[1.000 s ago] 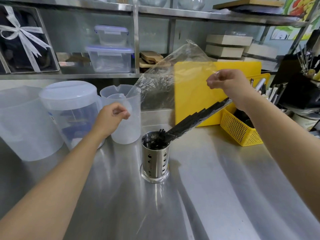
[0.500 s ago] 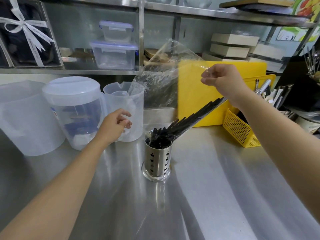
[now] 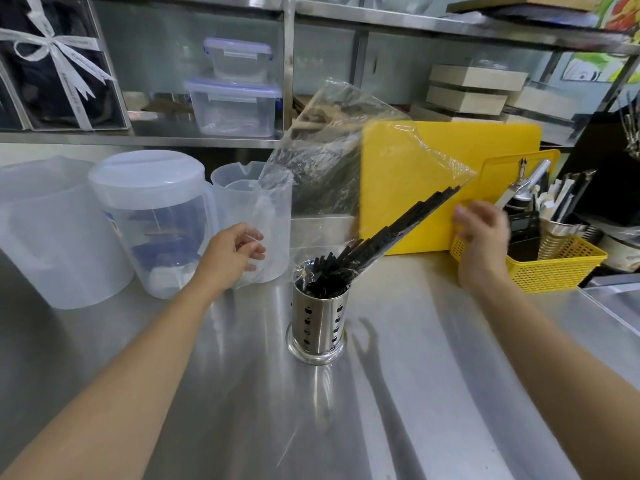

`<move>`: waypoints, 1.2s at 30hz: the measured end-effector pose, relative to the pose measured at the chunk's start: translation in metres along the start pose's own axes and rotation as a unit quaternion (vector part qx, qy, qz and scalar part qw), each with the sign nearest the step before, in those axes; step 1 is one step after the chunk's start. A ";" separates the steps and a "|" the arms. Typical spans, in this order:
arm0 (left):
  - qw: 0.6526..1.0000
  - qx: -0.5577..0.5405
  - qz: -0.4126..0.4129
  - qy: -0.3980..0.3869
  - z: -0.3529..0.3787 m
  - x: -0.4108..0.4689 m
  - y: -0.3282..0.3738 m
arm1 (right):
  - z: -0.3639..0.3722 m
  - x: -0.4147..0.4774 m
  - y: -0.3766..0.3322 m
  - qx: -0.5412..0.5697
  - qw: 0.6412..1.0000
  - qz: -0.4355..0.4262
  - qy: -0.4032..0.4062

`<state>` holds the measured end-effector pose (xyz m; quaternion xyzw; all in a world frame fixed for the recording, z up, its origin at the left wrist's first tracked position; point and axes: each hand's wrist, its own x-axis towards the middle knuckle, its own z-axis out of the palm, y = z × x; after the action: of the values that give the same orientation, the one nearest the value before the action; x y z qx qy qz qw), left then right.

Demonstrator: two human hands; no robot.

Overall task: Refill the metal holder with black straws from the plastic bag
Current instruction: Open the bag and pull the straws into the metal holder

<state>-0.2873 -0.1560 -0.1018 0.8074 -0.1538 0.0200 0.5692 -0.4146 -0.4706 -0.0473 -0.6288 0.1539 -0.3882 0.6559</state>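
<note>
A perforated metal holder (image 3: 318, 323) stands upright mid-counter. A bundle of black straws (image 3: 398, 226) has its lower ends in the holder and leans up to the right. The clear plastic bag (image 3: 329, 161) still drapes over the straws, with its mouth at the holder's rim and its closed end sticking up. My left hand (image 3: 235, 251) hovers left of the holder by the bag's lower edge, fingers apart and holding nothing. My right hand (image 3: 481, 230), slightly blurred, is right of the straws' upper ends, below the bag's corner and not gripping it.
Translucent lidded pitchers (image 3: 152, 216) and a measuring jug (image 3: 239, 188) stand behind my left hand. A yellow cutting board (image 3: 450, 147) leans at the back. A yellow basket (image 3: 554, 265) of utensils sits to the right. Shelves above hold plastic containers (image 3: 235, 105) and boxes.
My right hand let go of the bag's top corner and dropped down to the right. My left hand opened from a fist. The straws slid deeper into the holder.
</note>
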 end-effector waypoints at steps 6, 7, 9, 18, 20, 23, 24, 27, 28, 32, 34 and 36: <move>1.000 -0.016 -0.014 -0.003 0.000 0.001 -0.006 | 0.012 -0.016 0.035 -0.077 0.940 0.176 -0.282; 1.000 -0.019 -0.015 -0.003 0.000 0.001 -0.007 | 0.018 -0.017 0.038 -0.070 0.936 0.176 -0.296; 1.000 -0.025 -0.017 -0.004 0.000 0.000 -0.009 | 0.030 -0.019 0.044 -0.056 0.932 0.168 -0.316; 0.999 -0.041 -0.030 -0.011 -0.002 -0.003 -0.019 | 0.066 -0.028 0.052 -0.036 0.955 0.140 -0.259; 0.998 -0.043 -0.033 -0.011 -0.002 -0.004 -0.019 | 0.068 -0.028 0.052 -0.064 0.959 0.135 -0.241; 0.999 -0.026 -0.018 -0.008 -0.004 -0.006 -0.017 | 0.071 -0.027 0.048 -0.096 0.962 0.109 -0.233; 1.000 -0.026 -0.011 -0.005 -0.005 -0.006 -0.015 | 0.073 -0.026 0.046 -0.108 0.961 0.095 -0.234; 0.997 -0.068 0.006 0.021 -0.005 -0.004 -0.009 | 0.077 -0.021 0.039 -0.157 0.955 0.053 -0.245; 0.996 -0.079 0.010 0.028 -0.005 -0.004 -0.008 | 0.078 -0.019 0.036 -0.170 0.952 0.043 -0.250; 0.994 -0.103 -0.005 0.039 -0.007 -0.004 -0.013 | 0.082 -0.015 0.027 -0.193 0.942 0.021 -0.274; 0.992 -0.112 -0.020 0.046 -0.007 -0.004 -0.019 | 0.083 -0.016 0.026 -0.206 0.932 0.024 -0.298; 0.990 -0.122 -0.029 0.057 -0.008 -0.004 -0.023 | 0.081 -0.017 0.027 -0.196 0.928 0.039 -0.314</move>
<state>-0.2837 -0.1408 -0.1214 0.7337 -0.0987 0.0311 0.6716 -0.3616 -0.4042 -0.0649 -0.8281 0.0371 -0.1068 0.5490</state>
